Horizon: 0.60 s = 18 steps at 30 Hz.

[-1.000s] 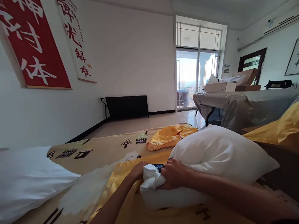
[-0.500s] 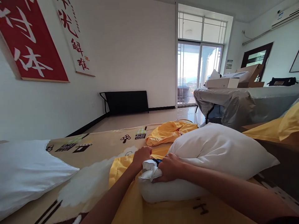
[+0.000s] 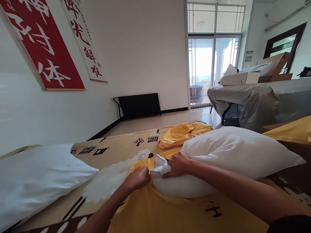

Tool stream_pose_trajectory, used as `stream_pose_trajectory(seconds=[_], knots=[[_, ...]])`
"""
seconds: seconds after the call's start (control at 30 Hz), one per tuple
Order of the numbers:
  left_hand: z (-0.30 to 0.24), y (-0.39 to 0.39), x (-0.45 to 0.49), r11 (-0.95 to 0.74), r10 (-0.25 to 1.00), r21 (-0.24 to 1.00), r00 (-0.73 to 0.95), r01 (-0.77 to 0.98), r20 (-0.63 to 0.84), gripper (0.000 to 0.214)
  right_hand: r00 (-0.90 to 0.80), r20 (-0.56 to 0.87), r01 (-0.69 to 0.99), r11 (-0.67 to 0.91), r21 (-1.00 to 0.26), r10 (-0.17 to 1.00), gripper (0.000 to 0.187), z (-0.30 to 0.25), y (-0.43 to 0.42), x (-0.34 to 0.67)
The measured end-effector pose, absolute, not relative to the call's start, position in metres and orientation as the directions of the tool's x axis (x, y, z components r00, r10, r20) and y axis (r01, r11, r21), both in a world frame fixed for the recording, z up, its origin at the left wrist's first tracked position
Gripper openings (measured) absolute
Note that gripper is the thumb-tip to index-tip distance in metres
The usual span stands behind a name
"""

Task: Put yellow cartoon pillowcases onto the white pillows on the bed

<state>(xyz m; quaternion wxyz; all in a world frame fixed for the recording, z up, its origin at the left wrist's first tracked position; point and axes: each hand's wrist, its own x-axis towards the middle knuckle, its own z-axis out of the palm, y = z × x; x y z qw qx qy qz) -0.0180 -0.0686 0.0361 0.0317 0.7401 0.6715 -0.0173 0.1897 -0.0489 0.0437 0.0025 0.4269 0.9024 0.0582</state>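
The white pillow (image 3: 233, 152) lies on its side across the bed, its near corner bunched up. My right hand (image 3: 178, 164) is closed around that gathered corner, and a small dark patch shows beside the fingers. Just left of it, my left hand (image 3: 139, 178) is in a fist on the edge of a yellow pillowcase (image 3: 155, 213). The pillowcase spreads beneath the pillow and toward me. What lies inside the left fist is hidden.
Another white pillow (image 3: 43, 181) rests at the left on a patterned beige blanket (image 3: 123, 139). A crumpled yellow cloth (image 3: 179, 134) lies beyond the hands. At the right, boxes (image 3: 240, 78) stand on a plastic-covered table (image 3: 257, 100). A black folded frame (image 3: 139, 105) leans by the wall.
My left hand has moved down and left, away from my right hand, drawing the yellow pillowcase edge along. The right hand stays on the pillow corner. The view has turned slightly left.
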Motion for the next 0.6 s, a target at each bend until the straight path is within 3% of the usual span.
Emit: stream_pose_trajectory(seconds=[0.23, 0.4, 0.53, 0.6], knots=[[0.068, -0.061, 0.028, -0.071, 0.990, 0.199, 0.045, 0.978, 0.132, 0.012, -0.680, 0.060, 0.731, 0.670, 0.132, 0.731, 0.073, 0.044, -0.076, 0.194], [0.075, -0.069, 0.049, -0.154, 0.984, 0.325, 0.115, 0.933, 0.138, 0.011, -0.677, 0.069, 0.734, 0.663, 0.149, 0.733, 0.068, 0.045, -0.078, 0.194], [0.080, -0.083, 0.056, -0.164, 0.981, 0.277, 0.127, 0.947, 0.146, 0.008, -0.653, 0.082, 0.757, 0.644, 0.110, 0.753, 0.064, 0.049, -0.064, 0.191], [0.081, -0.092, 0.058, -0.174, 0.968, 0.145, 0.142, 0.974, 0.206, 0.010, -0.641, 0.069, 0.767, 0.636, 0.079, 0.765, 0.063, 0.052, -0.057, 0.189]])
